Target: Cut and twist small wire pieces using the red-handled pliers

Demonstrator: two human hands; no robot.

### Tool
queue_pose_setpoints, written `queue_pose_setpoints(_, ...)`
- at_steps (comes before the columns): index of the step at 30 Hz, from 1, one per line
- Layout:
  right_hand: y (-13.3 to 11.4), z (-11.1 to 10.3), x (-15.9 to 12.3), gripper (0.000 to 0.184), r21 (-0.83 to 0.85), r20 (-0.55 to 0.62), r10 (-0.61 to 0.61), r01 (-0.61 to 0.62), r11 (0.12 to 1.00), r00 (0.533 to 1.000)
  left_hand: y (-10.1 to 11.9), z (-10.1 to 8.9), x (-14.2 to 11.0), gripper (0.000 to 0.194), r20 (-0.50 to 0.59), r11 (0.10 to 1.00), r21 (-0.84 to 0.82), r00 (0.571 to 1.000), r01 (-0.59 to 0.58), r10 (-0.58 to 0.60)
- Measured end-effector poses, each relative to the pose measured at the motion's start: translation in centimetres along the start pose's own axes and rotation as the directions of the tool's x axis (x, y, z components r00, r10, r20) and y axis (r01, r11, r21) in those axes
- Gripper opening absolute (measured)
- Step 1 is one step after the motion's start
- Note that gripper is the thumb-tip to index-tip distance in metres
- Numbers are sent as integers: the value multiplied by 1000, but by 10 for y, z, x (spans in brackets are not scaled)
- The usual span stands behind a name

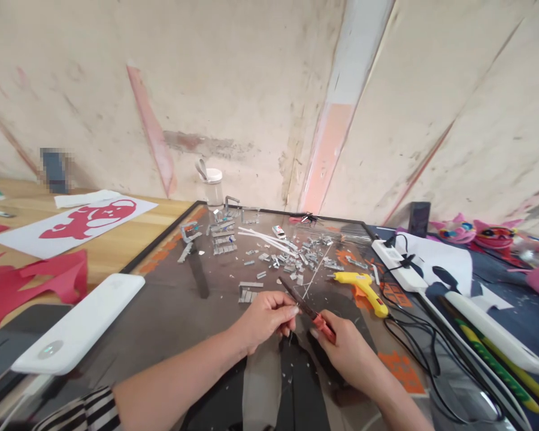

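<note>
My right hand (341,347) is closed round the red handle of a thin cutting tool (306,308), whose dark blade points up and left. My left hand (265,317) is pinched shut beside the blade, fingertips touching something small that I cannot make out. Under both hands lies a black sheet (296,383) on a framed glass board (170,311). Several strips of staples (247,292) lie scattered just beyond my hands.
A yellow glue gun (363,287) and a white power strip (397,260) with black cables lie to the right. A white flat device (81,323) lies at left, near red paper cut-outs (31,284). A clear jar (213,185) stands by the wall.
</note>
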State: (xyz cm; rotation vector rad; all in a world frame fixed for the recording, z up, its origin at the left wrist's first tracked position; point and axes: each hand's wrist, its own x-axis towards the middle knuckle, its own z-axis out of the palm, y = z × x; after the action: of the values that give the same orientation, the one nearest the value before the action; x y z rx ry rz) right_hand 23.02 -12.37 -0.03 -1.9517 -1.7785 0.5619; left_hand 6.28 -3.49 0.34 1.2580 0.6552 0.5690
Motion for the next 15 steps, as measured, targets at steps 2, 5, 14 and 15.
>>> queue_pose_setpoints(2, 0, 0, 0, 9, -20, -14, -4, 4, 1000, 1000, 2, 1, -1, 24, -8, 1000, -1, 1000, 4, -4)
queue_pose_setpoints(5, -2, 2, 1, 10, -56, -44, -4, 2, 998, 999, 2, 4, -2, 24, -29, 1000, -13, 999, 14, -14)
queue_pose_setpoints(14, -12, -2, -1, 16, 103, -21, -51, 53, 993, 998, 6, -1, -3, 24, 60, 999, 2, 997, -47, 47)
queue_pose_setpoints(15, -13, -4, -2, 15, 131, -5, -62, 62, 989, 998, 7, -2, -3, 24, 87, 997, 27, 994, -76, 73)
